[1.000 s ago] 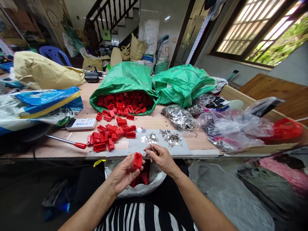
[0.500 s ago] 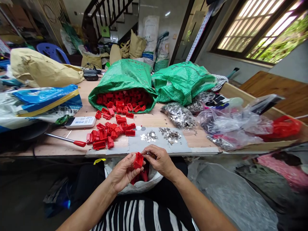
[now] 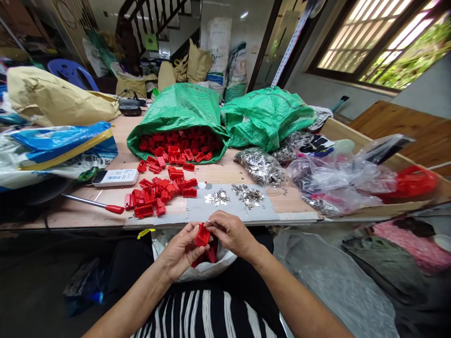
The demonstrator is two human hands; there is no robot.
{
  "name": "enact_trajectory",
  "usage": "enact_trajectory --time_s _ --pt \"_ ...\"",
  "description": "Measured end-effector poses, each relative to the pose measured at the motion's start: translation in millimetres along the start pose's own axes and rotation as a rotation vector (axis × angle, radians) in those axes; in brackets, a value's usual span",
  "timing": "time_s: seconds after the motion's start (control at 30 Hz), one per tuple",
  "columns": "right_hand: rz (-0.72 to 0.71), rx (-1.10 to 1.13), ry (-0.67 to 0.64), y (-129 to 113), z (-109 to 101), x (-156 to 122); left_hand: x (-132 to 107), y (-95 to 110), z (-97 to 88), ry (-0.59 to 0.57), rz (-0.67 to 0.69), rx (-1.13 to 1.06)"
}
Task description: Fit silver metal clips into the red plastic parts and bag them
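Over the bag on my lap, my left hand is closed on a red plastic part, a small open box shape with its hollow side up. My right hand is in a pinch at the part's upper right edge. Between its fingertips a small thin metal piece just shows; its exact form is hidden. Below both hands, more red parts lie in the white bag. On the table ahead are a pile of red parts and two heaps of small flat metal pieces on a grey sheet.
A green woven sack spills red parts onto the table. Right of it are another green sack, a clear bag of metal pieces and a wooden tray with plastic bags. A red-handled tool and a white box lie left.
My right fingertips have shifted slightly left, over the red part's edge, and the thin metal piece shows there now. My left hand keeps its hold. The whole view has moved slightly.
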State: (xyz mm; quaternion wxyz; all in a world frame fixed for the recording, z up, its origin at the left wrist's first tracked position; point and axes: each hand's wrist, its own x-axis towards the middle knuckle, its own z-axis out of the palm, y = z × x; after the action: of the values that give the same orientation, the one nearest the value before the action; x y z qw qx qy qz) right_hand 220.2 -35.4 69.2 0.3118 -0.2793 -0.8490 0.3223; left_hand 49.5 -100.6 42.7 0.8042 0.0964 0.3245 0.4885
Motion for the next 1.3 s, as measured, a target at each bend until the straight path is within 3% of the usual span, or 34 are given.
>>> enact_trajectory --time_s 0.27,0.43,0.73,0.9,1.3 --pt "-0.026 0.003 0.014 3.0 2.4 -2.5 0.6 -1.9 -0.5 -0.014 -0.002 0.006" --pt "0.021 0.001 -0.089 0.2 -4.4 -1.9 1.1 -2.4 -1.2 -0.001 0.011 0.008" --pt "0.294 0.175 -0.046 9.4 -8.8 -1.5 -2.6 1.1 3.9 0.052 0.001 0.049" --pt "0.305 0.203 -0.075 15.2 -1.2 -0.6 -2.6 0.3 8.0 0.061 0.015 0.061" --pt "0.278 0.006 -0.119 7.9 -4.8 1.5 4.1 -5.4 5.1 0.086 0.078 0.074"
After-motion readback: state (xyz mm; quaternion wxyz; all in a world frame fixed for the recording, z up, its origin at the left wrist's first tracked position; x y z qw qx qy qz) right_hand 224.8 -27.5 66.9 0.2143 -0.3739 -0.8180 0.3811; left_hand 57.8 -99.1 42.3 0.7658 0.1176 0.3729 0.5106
